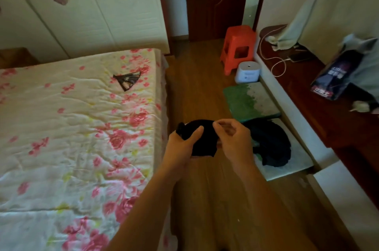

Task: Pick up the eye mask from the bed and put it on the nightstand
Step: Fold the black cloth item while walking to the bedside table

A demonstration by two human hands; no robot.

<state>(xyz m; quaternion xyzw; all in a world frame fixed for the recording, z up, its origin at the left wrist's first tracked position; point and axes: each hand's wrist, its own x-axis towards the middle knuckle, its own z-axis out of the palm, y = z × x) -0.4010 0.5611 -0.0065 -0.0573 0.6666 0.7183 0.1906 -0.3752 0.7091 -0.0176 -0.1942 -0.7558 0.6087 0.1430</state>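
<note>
Orange stool (238, 49) (by white device (247, 72)).

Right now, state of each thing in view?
eye mask: off the bed, held over the floor
left hand: shut on eye mask
right hand: pinching the mask's top edge
door: ajar
drawer: pulled open, dark cloth inside
phone: cable plugged in

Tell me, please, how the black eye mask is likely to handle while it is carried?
The eye mask probably stays floppy: it bunches and droops between the left hand and right hand. It seems light, pinched by the fingers alone.
</note>
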